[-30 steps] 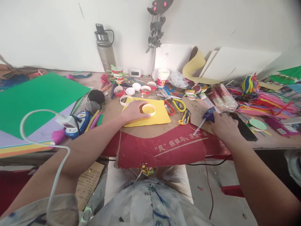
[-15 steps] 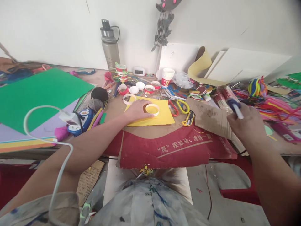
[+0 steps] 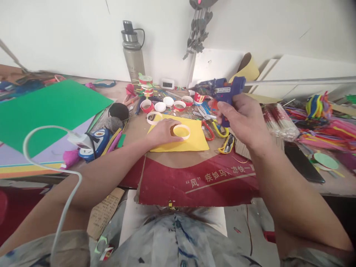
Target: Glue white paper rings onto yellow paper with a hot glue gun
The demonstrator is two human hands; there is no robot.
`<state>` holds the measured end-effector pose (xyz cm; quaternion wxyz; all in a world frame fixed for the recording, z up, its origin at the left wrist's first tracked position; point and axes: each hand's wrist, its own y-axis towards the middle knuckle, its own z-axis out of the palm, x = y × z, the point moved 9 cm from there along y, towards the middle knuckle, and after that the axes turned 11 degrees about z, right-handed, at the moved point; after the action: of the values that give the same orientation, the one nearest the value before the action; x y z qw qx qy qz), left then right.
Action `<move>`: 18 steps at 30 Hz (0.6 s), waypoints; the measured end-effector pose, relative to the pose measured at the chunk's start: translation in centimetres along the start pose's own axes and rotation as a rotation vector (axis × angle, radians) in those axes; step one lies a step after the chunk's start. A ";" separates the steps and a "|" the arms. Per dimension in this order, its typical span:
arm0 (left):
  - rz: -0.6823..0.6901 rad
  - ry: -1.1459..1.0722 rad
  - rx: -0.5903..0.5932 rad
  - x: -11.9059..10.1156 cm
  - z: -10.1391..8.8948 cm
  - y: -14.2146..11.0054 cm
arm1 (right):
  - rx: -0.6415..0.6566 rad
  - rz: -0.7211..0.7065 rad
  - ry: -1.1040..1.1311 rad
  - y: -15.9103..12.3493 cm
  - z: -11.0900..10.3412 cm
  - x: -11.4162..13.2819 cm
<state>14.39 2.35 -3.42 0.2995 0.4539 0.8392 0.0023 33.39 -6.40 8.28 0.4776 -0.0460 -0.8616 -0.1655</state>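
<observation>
My left hand (image 3: 164,131) is closed around the left side of a pale paper ring (image 3: 181,137), which stands on a yellow sheet (image 3: 196,135). Another paper ring (image 3: 151,123) lies just behind that wrist, at the sheet's corner. Raised over the right part of the table, my right hand (image 3: 244,115) grips a blue hot glue gun (image 3: 228,94) by its handle. Its nozzle points left, and a long clear glue stick (image 3: 274,83) sticks out of its back end. Scissors with red and yellow handles (image 3: 213,129) lie below it.
Behind the sheet stand red-rimmed cup rings (image 3: 146,106) and white caps (image 3: 168,102). A green sheet (image 3: 52,111) covers the left side, beside a blue power socket (image 3: 94,144). A tall bottle (image 3: 134,55) leans at the wall. Colourful pipe cleaners (image 3: 328,128) and a phone (image 3: 303,161) are at the right.
My right hand has lifted the glue gun from the right side of the table and swung it up and left. My left hand stays at the paper ring.
</observation>
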 end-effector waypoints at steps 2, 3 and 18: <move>0.000 0.001 -0.004 0.3 0.1 0.0 | 0.051 0.015 0.070 0.7 1.3 0.0; 0.000 0.006 0.004 0.4 0.3 0.0 | 0.070 0.027 0.101 1.0 1.7 -0.3; 0.001 -0.009 -0.010 0.8 0.3 0.1 | -0.078 0.454 0.384 -10.0 -8.4 -3.8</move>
<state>14.32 2.91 -4.02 0.3054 0.4529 0.8376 0.0048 39.80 -18.24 6.82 0.6544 -0.2237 -0.7163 -0.0931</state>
